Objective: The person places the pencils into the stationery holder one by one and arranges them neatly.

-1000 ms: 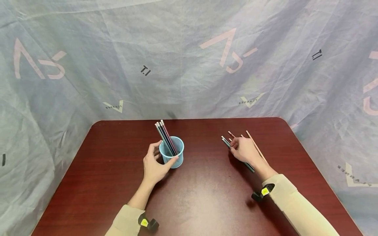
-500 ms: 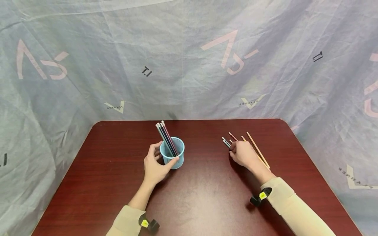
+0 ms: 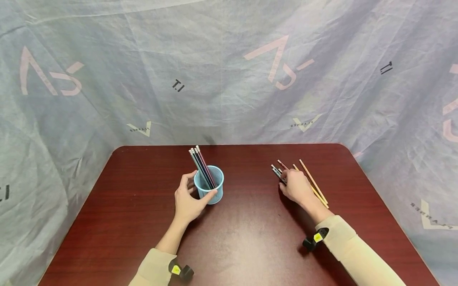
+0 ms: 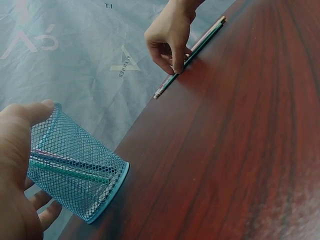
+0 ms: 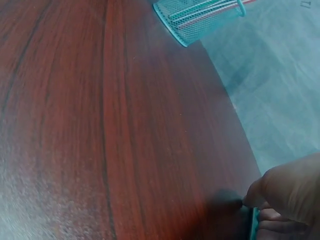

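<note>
My left hand [image 3: 187, 202] grips the side of a light blue mesh pencil cup [image 3: 217, 196], thumb in front and fingers behind. Several dark and red pencils [image 3: 200, 165] lean left in it, white erasers up. At the right, my right hand [image 3: 297, 187] is over a small group of loose pencils, its thumb and fingertips pinching a green pencil [image 4: 206, 44] low at the tabletop. Close by lie a red pencil [image 3: 281, 163] and two yellow pencils [image 3: 312, 179], partly covered by the hand. In the right wrist view only a short piece of green pencil [image 5: 254, 223] shows.
The dark red wooden table [image 3: 243, 238] has its far edge against a hanging grey cloth [image 3: 214, 79] with printed letters. Cloth also hangs along both sides. A small black camera [image 3: 310, 243] sits at the right wrist, another camera [image 3: 186, 273] at the left.
My right hand has shifted slightly down and then nearly stopped; the eraser ends of the green pencils have slid a little to the right. My left hand and the cup stay put.
</note>
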Motion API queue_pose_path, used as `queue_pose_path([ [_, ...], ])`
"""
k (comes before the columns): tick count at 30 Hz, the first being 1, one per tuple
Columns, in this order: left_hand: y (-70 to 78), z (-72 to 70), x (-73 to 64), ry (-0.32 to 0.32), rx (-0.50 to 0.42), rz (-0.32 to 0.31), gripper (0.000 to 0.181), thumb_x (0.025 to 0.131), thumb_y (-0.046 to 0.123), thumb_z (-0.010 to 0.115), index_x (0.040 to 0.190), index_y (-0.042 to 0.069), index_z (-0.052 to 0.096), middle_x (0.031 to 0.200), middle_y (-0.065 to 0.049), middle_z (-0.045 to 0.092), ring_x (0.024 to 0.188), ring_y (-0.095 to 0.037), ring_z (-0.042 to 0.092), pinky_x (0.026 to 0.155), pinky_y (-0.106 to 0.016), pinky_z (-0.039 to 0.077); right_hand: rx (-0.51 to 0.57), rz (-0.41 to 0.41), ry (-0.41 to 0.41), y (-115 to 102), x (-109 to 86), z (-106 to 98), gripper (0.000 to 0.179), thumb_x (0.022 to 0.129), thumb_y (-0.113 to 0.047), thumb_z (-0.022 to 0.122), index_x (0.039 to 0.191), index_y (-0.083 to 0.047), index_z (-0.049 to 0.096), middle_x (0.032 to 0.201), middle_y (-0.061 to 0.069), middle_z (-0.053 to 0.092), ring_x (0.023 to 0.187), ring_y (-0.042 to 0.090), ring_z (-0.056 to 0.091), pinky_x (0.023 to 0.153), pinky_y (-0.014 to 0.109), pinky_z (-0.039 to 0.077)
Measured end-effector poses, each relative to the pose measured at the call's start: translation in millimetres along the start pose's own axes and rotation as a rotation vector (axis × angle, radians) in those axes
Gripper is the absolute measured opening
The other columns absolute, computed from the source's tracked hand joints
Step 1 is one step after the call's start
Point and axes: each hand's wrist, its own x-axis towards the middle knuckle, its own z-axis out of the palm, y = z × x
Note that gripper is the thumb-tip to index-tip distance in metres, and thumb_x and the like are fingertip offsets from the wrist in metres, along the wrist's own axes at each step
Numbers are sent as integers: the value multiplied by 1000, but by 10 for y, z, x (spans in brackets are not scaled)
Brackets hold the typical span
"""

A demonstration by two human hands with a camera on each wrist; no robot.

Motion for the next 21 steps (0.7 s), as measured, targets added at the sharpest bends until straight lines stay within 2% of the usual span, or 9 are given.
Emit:
queue_pose_path([
  [8,-10,5,7,0,1,-2,82,73,21,100,142,9,58,132,-9,73,120,-28,72,100,-50,63,16,20,-38,14,13,-36,4,84,-6,77,83,-4,73,67,2,71,63,25,69,58,47,60],
  [12,-9,-2,5,0,-2,0,82,73,21,100,142,10,58,132,-9,72,120,-28,73,100,-50,63,14,15,-58,9,23,-41,3,85,-7,76,84,-4,75,67,2,73,64,23,70,58,45,60],
  [21,9,-5,4,-1,2,1,82,72,20,100,142,8,58,131,-10,72,120,-28,73,100,-47,63,42,26,-5,-61,86,-119,5,83,-10,76,86,-5,76,71,3,77,70,28,74,61,47,60],
])
